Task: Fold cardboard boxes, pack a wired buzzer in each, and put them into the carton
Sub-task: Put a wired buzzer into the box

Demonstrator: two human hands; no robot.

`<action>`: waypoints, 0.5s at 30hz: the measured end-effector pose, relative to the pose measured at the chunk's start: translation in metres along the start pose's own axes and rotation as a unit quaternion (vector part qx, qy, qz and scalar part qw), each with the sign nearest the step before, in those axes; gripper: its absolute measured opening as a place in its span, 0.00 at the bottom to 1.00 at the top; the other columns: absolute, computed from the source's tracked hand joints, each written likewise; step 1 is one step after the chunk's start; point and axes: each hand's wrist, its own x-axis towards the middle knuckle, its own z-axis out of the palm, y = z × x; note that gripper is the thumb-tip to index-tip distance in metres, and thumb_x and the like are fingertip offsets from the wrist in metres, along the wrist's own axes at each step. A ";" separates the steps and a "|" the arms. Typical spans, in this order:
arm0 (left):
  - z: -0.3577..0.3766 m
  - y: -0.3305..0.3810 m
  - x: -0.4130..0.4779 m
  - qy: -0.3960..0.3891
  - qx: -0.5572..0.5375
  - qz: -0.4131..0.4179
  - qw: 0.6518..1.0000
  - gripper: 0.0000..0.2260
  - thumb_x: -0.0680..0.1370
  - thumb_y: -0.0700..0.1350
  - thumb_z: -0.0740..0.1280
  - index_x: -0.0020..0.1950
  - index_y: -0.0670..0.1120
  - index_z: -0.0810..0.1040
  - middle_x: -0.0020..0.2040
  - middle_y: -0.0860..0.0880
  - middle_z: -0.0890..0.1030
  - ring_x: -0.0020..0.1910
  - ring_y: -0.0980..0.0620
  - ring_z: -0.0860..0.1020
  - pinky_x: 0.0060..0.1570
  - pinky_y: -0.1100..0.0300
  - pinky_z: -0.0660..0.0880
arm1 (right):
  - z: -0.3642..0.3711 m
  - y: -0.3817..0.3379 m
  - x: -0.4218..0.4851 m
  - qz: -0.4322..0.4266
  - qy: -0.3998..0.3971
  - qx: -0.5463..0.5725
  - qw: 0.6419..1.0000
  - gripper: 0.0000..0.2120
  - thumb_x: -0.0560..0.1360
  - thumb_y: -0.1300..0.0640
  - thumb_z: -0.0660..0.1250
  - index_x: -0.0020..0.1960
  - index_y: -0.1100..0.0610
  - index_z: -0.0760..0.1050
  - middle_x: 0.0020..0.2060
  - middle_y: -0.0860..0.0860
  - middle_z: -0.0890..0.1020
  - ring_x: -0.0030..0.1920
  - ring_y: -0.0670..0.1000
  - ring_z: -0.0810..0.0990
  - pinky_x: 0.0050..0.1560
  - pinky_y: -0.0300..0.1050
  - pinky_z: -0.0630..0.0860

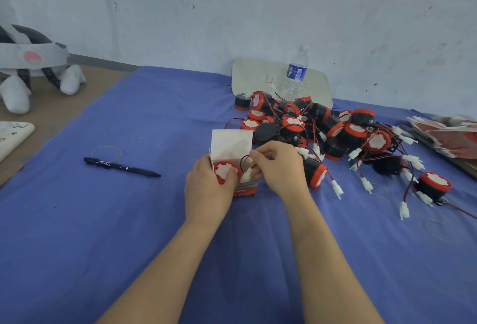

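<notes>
So both hands are busy in the middle of the blue cloth [103,220] on the table. The left hand [209,186] is wrapped round the left side of a small box [246,189], thumb resting on the white face of the red-rimmed buzzer [227,171] that sits in the open top. The box is standing upright with its white lid flap [232,142] sticking straight up on the far side. The right hand [278,166] is curled in from the right, fingertips pinching the buzzer's black wire [243,160], which loops up just above the box mouth; the white plug end looks tucked down by the fingers, but I can't tell exactly how far in it is. Just to the right and farther back is a big messy pile of loose buzzers [322,127], red and black with wires and white connectors trailing toward the near right. Behind the pile there's a clear water bottle [296,70] standing in front of a pale board [247,75] leaning at the wall. At the far right edge sits a stack of flat red box blanks [444,137]. Left of the hands, well apart, lies a black pen [121,167] with a rubber band [107,152] just behind it. On the far left is a white plush toy [15,91] with a strappy grey thing on it.
</notes>
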 end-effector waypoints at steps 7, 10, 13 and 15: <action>0.000 0.000 0.001 -0.008 0.001 -0.001 1.000 0.11 0.75 0.48 0.66 0.54 0.44 0.73 0.52 0.46 0.78 0.51 0.45 0.76 0.50 0.45 0.75 | 0.001 -0.017 0.003 -0.020 -0.042 -0.206 0.978 0.15 0.76 0.66 0.59 0.55 0.58 0.81 0.49 0.58 0.83 0.46 0.57 0.82 0.48 0.49 0.80; 0.000 0.000 0.001 -0.011 -0.003 0.001 1.000 0.12 0.76 0.48 0.66 0.55 0.44 0.73 0.52 0.46 0.78 0.51 0.45 0.76 0.50 0.45 0.75 | 0.011 -0.021 -0.001 -0.046 -0.032 -0.280 0.958 0.11 0.76 0.62 0.62 0.53 0.58 0.82 0.51 0.57 0.83 0.51 0.59 0.79 0.44 0.47 0.76; -0.001 0.000 0.000 -0.013 -0.006 0.000 1.000 0.12 0.76 0.49 0.66 0.55 0.44 0.73 0.52 0.46 0.78 0.51 0.45 0.76 0.51 0.45 0.75 | 0.014 -0.015 -0.003 -0.068 -0.014 -0.319 0.945 0.12 0.78 0.58 0.62 0.57 0.55 0.81 0.55 0.54 0.77 0.57 0.57 0.73 0.45 0.44 0.67; 0.000 0.000 0.000 -0.010 -0.004 -0.002 1.000 0.12 0.76 0.49 0.66 0.55 0.44 0.73 0.51 0.46 0.78 0.51 0.45 0.76 0.51 0.45 0.74 | 0.014 -0.013 -0.003 -0.076 -0.008 -0.324 0.943 0.11 0.78 0.57 0.61 0.52 0.57 0.82 0.50 0.54 0.78 0.53 0.57 0.73 0.42 0.43 0.65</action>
